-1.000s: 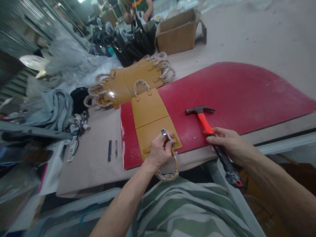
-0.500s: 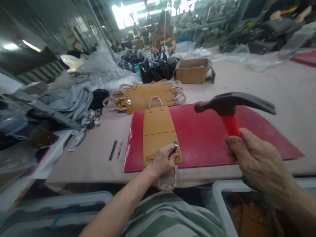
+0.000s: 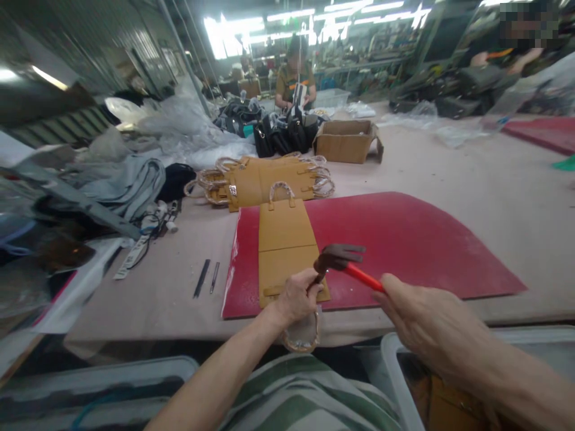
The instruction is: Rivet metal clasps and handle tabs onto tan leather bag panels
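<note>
My right hand (image 3: 406, 302) is closed round the red handle of a claw hammer (image 3: 339, 257). The hammer's head is down over the top of a metal punch (image 3: 318, 278), which my left hand (image 3: 296, 294) grips upright at the near end of a tan leather bag panel (image 3: 287, 230). My fingers hide the punch's lower end. The panel lies on a red board (image 3: 381, 239), with one wrapped handle at its far end and another handle (image 3: 302, 342) hanging over the table's near edge.
Beside the board lie a dark flat bar (image 3: 202, 278) and a thin metal rod (image 3: 214, 278). Behind it sits a stack of tan panels (image 3: 265, 179), then black bags (image 3: 287, 131) and a cardboard box (image 3: 345, 142). Plastic bins (image 3: 390, 359) stand below the near edge. A person (image 3: 295, 78) sits across the table.
My right hand has swung the hammer down and left, from raised in the air to the punch's top. My left hand keeps its place on the panel.
</note>
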The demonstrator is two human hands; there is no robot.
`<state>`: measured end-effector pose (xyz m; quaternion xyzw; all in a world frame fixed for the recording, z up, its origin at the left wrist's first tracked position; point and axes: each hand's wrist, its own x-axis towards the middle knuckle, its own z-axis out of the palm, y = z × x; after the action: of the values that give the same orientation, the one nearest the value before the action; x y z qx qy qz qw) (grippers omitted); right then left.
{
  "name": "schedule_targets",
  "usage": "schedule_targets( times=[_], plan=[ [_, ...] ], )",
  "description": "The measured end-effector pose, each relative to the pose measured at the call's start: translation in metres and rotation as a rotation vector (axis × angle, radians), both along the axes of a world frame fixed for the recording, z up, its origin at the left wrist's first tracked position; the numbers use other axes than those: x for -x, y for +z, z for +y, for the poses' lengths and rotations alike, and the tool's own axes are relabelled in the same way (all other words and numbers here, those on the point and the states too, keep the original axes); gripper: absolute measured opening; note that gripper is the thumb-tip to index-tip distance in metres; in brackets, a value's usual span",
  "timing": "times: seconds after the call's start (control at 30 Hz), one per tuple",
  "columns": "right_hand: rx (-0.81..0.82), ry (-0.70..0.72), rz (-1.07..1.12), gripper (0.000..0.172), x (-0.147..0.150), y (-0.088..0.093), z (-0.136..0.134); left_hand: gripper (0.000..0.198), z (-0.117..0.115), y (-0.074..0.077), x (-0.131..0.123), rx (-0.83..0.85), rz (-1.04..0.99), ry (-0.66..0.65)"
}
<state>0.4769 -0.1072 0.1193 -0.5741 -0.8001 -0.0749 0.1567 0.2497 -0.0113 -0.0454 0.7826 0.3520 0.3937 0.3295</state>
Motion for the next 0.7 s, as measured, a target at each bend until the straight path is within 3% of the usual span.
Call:
schedule_targets(
  times=[0.07, 0.17, 0.3, 0.43, 0.57, 0.63, 0.7],
  plan=[
    [-0.07, 0.048, 0.106, 0.036, 0.007, -0.002, 0.001, 0.011, 0.0, 0.0, -0.001, -0.012, 0.008, -0.015],
    [-0.171, -0.004, 0.304, 0.033, 0.01, -0.007, 0.001, 0.011, 0.0, 0.0, -0.001, -0.011, -0.001, -0.031],
    [0.069, 0.001, 0.214, 0.038, 0.0, -0.013, 0.0, 0.015, 0.0, -0.001, 0.0, 0.013, -0.004, -0.036],
    [0.282, -0.163, 0.413, 0.041, -0.021, -0.024, 0.019, 0.015, 0.0, 0.0, 0.001, 0.012, -0.004, -0.05],
    [0.485, -0.224, 0.451, 0.04, -0.039, -0.067, 0.055, 0.013, -0.001, 0.007, 0.001, -0.004, -0.013, -0.052],
    [0.426, -0.303, 0.32, 0.033, -0.041, -0.092, 0.069, 0.01, -0.001, 0.011, 0.003, 0.013, 0.0, -0.049],
    [0.26, -0.313, 0.156, 0.027, -0.035, -0.112, 0.075, 0.008, -0.002, 0.013, 0.004, 0.035, 0.011, -0.033]
  ],
)
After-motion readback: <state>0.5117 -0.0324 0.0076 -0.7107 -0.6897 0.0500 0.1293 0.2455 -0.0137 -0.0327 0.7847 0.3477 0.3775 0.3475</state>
